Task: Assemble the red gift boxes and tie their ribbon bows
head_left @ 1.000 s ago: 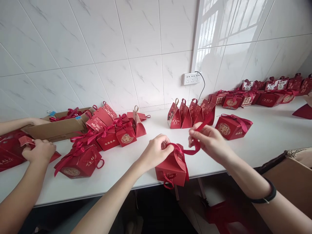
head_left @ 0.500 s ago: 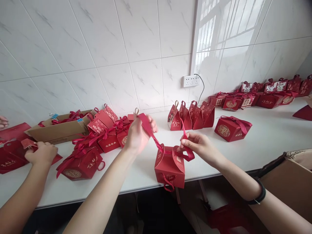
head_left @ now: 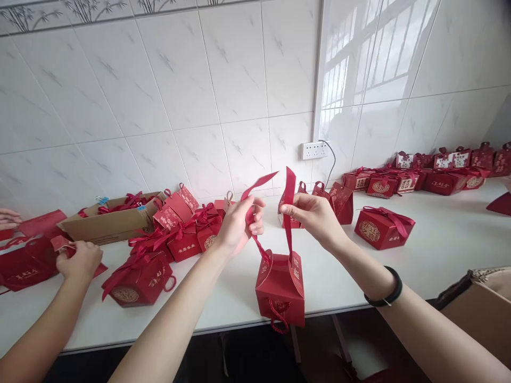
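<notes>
- Since half a second ago, the person's right hand (head_left: 313, 215) has risen from beside the red box (head_left: 279, 298) to above it, lifting its end of the ribbon (head_left: 291, 186).
- White table (head_left: 327, 279), set against glossy, grey-veined wall tiles (head_left: 239, 106); a socket strip (head_left: 315, 150) sits low on them.
- Right hand: thumb and forefinger pinching the ribbon, whose tip stands up.
- Left hand (head_left: 239, 226): fingers half curled, the ribbon caught loosely at the thumb — its tip slants toward the right hand.
- Box: at the table's near edge, between the forearms, below both hands.
- Materials: smooth card with curved top flaps, soft flat ribbon, a twisted cord handle (head_left: 278, 311) — and, at left, a brown cardboard carton (head_left: 115, 226).
</notes>
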`<state>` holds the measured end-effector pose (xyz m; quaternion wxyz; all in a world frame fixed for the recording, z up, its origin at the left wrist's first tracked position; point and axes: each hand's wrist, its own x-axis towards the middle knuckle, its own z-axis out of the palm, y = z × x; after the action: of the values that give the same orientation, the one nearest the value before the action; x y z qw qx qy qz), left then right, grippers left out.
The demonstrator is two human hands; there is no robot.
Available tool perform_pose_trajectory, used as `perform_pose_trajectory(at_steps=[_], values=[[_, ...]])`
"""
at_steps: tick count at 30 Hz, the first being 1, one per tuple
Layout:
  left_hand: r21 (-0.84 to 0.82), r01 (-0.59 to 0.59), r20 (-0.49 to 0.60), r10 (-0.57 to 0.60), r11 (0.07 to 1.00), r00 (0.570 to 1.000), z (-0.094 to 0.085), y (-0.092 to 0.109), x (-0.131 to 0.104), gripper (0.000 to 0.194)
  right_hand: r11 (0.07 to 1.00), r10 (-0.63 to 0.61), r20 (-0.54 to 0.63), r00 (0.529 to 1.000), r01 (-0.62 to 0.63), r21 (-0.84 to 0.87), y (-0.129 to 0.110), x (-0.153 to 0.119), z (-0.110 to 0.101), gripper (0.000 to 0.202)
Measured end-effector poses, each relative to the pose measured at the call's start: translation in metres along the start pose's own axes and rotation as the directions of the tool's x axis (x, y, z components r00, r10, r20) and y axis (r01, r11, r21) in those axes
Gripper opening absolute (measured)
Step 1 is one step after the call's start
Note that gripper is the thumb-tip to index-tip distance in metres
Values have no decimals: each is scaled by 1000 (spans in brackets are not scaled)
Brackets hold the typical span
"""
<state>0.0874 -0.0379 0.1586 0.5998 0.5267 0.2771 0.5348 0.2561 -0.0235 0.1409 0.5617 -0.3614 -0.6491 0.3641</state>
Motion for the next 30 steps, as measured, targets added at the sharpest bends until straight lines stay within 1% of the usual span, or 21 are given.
perform_pose_trajectory(at_steps=[5, 10, 15, 19, 21, 23, 24, 26, 27, 30], values=[[13, -23, -47, 24, 1000, 999, -5, 5, -4, 29, 998, -32, 9, 999, 32, 49, -8, 15, 12, 37], [18, -50, -58, 51, 999, 997, -8, 12, -8, 28, 994, -62, 13, 998, 60, 91, -16, 19, 18, 39], [75, -34, -21, 36, 997, 999, -8, 13, -4, 29, 994, -104, 25, 994, 105, -39, -21, 22, 17, 40], [102, -58, -39, 62, 993, 997, -6, 11, 4, 28, 987, -129, -11, 992, 128, -101, -24, 24, 10, 39], [133, -62, -37, 67, 989, 997, -4, 11, 9, 22, 980, -131, 27, 991, 134, -145, -25, 23, 7, 39], [188, -37, 0, 38, 982, 999, -3, 10, 14, 6, 970, -139, 89, 986, 154, -189, -28, 22, 4, 39], [225, -17, 34, 10, 974, 999, -2, 10, 16, 5, 964, -152, 112, 982, 172, -204, -29, 21, 3, 39], [320, 6, 125, -49, 947, 991, -2, 9, 19, 18, 951, -190, 136, 972, 217, -221, -31, 21, 1, 39], [372, 7, 174, -77, 928, 982, -3, 9, 20, 21, 945, -210, 137, 968, 237, -224, -31, 21, 0, 39], [484, -19, 290, -140, 875, 947, -1, 9, 19, 17, 949, -240, 95, 966, 254, -186, -33, 23, -2, 38]])
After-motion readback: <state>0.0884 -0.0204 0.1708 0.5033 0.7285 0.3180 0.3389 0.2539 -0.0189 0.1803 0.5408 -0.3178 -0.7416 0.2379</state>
